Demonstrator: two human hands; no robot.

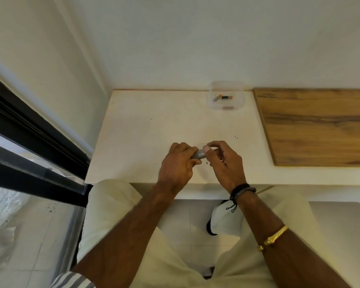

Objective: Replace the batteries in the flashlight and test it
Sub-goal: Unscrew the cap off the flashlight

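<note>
A small grey metal flashlight (199, 154) is held between both hands above the near part of the white table (146, 132). My left hand (178, 165) wraps its body, most of which is hidden in the fist. My right hand (224, 161) pinches its right end with thumb and fingertips; whether that end is a loose cap I cannot tell. Two batteries (222, 97) lie in a clear plastic container (226, 95) at the table's far edge, and a third brownish one (227, 108) lies at its near side.
A wooden board (316, 125) covers the table's right part. A wall runs behind the table. A dark-framed window or sliding door (29, 142) stands to the left. My legs in pale trousers are below the table's front edge.
</note>
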